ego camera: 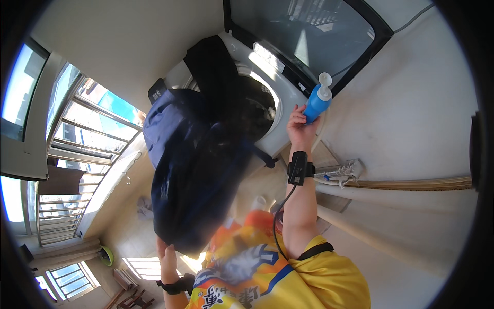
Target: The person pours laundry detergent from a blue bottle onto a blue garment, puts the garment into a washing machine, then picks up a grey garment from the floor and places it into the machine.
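My right hand (303,125) is closed around a blue plastic bottle (317,103) whose white flip cap stands open, beside the raised lid of the washing machine. My left hand (166,251) is at the lower end of a large dark blue garment or cloth (197,185), its fingers partly hidden by it. The fabric spreads across the front of the top-loading washing machine (287,96). A black cloth (214,61) lies over the machine's rim and partly covers the round tub opening (260,108), where dark items show inside.
The glass lid (301,31) stands raised against the wall. Barred windows (92,116) line the left side. Right of the machine are a foil-wrapped pipe (339,170) and a hose. A green basin (106,255) and a wooden chair (136,300) are at the lower left.
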A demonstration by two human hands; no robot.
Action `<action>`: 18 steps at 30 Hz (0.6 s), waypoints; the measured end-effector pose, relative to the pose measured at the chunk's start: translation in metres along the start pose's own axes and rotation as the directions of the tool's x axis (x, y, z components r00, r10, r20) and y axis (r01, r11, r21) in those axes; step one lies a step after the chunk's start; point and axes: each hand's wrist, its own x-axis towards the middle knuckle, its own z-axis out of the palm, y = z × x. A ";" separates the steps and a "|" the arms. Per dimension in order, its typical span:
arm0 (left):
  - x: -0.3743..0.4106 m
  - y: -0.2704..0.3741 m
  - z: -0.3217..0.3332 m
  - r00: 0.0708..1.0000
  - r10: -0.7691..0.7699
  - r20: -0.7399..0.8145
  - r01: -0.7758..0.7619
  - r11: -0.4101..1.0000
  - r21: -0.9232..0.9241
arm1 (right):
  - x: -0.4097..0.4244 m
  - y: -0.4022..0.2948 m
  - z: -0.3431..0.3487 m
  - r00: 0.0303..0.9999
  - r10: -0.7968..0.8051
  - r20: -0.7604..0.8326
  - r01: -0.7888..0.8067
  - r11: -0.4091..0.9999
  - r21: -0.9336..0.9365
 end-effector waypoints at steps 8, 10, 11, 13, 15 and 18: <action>0.000 -0.002 -0.002 0.999 0.023 0.033 -0.023 0.999 0.025 | -0.003 0.003 -0.003 0.994 0.072 0.081 -0.078 0.995 0.065; 0.000 -0.002 -0.001 1.000 0.016 0.024 -0.017 1.000 0.024 | -0.008 0.010 -0.003 0.994 0.065 0.088 -0.072 0.994 0.078; 0.001 -0.002 -0.001 1.000 0.013 0.019 -0.014 1.000 0.023 | -0.010 0.013 -0.006 0.992 0.079 0.099 -0.082 0.996 0.032; 0.001 -0.004 -0.001 1.000 0.015 0.021 -0.015 1.000 0.012 | -0.020 0.022 -0.014 0.988 0.104 0.116 -0.097 0.993 -0.063; 0.001 -0.004 -0.001 1.000 0.010 0.022 -0.010 1.000 -0.001 | -0.035 0.041 -0.021 0.996 0.070 0.057 -0.049 0.950 -0.310; 0.001 -0.003 0.000 1.000 0.003 0.005 -0.003 1.000 -0.007 | -0.065 0.074 -0.008 0.997 0.081 0.000 -0.067 0.817 -0.572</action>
